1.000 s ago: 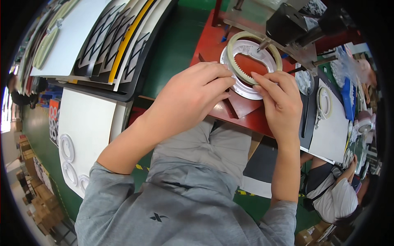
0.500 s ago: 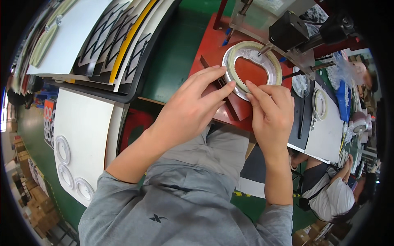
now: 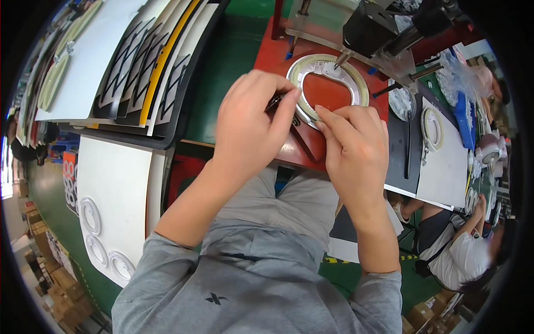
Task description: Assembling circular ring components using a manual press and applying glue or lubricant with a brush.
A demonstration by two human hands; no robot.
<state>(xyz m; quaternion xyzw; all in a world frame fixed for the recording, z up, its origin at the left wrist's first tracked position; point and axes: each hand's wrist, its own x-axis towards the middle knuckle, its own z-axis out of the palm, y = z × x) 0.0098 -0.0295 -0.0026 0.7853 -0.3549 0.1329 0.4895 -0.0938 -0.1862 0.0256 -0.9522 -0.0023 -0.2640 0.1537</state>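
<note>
A pale, translucent ring with a silvery inner band [image 3: 356, 83] lies flat on the red plate [image 3: 328, 92] of a bench machine. My left hand [image 3: 247, 119] is at its left edge, fingers curled and thumb and forefinger tips together; whatever is between them is hidden. On the near rim, my right hand [image 3: 356, 145] pinches the ring with thumb and forefinger. A dark bar [image 3: 305, 143] crosses the plate beneath my left hand, partly covered by it. Over the ring's far side comes down a metal pin [image 3: 344, 57] from a black block.
A black-rimmed tray [image 3: 181, 108] of upright boards stands on the left, above a white board [image 3: 114, 175] with several white rings. To the right, another pale ring [image 3: 431, 128] lies on a side table. A seated co-worker [image 3: 461, 242] is at the lower right.
My left hand's fingers were stretched over the ring's rim; now they are curled, and the hand has drawn back leftward. My right hand keeps its pinch on the near rim. The whole view has shifted slightly.
</note>
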